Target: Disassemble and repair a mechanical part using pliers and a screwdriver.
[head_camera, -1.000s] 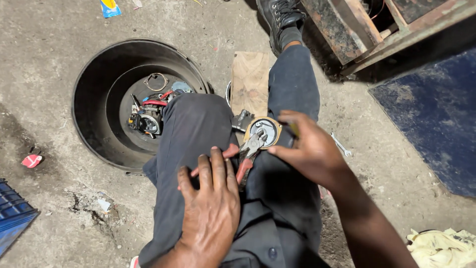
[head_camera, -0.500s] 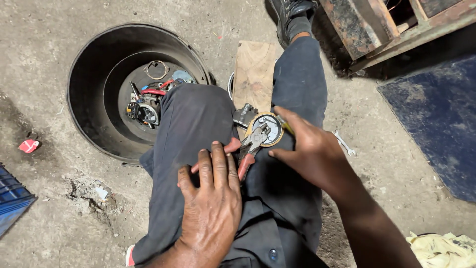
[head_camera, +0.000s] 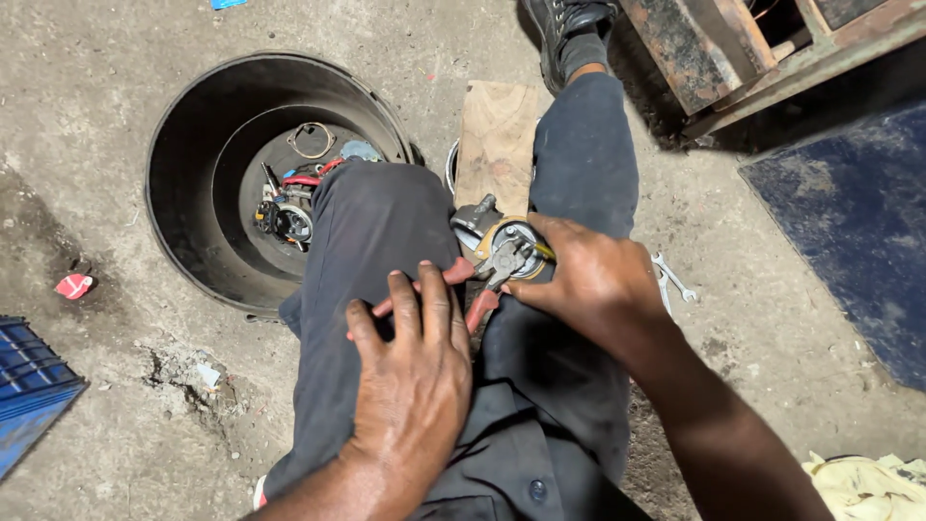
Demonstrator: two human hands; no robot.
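1. Black tub [head_camera: 193, 145] on the concrete floor, holding small metal parts [head_camera: 289, 207].
2. Wooden board [head_camera: 497, 140] just right of the tub.
3. Spanner [head_camera: 672, 280] well right of the tub.
4. Red scrap [head_camera: 73, 286] left of the tub.
5. Yellow rag [head_camera: 868, 482] far right, below the tub.

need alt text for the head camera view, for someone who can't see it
Seen from above, a seated person's left hand holds red-handled pliers against a round metal part steadied by the right hand between the knees. A black tub of parts sits on the concrete floor.
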